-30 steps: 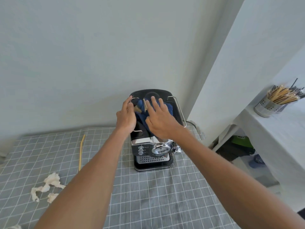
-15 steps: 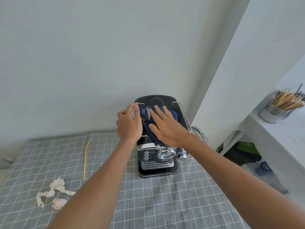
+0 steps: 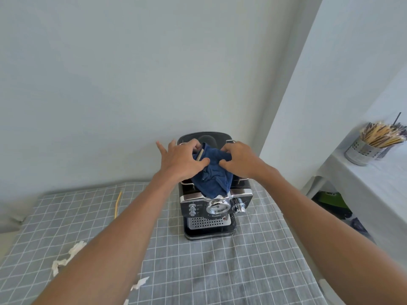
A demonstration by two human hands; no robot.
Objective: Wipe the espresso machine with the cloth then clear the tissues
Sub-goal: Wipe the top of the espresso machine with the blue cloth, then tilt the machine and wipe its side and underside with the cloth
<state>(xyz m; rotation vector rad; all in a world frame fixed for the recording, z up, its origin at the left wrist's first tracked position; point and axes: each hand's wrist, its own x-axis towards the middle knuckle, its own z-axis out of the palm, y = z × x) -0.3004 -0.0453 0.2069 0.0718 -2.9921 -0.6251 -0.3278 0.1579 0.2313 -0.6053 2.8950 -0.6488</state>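
Note:
A black and chrome espresso machine [image 3: 214, 211] stands at the back of the table against the wall. A dark blue cloth [image 3: 212, 179] lies bunched on its top and hangs over the front edge. My left hand [image 3: 181, 160] pinches the cloth's left side with thumb and fingers. My right hand [image 3: 239, 160] grips its right side. Crumpled white tissues [image 3: 70, 255] lie on the table at the left, partly hidden behind my left forearm, and smaller tissue scraps [image 3: 138, 283] show by the same arm.
A grey checked tablecloth [image 3: 220, 271] covers the table. A thin yellow stick [image 3: 118, 204] lies at the back left. On a white shelf to the right stands a metal holder [image 3: 363, 150] full of chopsticks. Green and dark items sit on the floor beneath.
Both hands went from lying flat on the cloth to gripping it. The cloth is now bunched and lifted, hanging over the machine's front. The view has shifted slightly.

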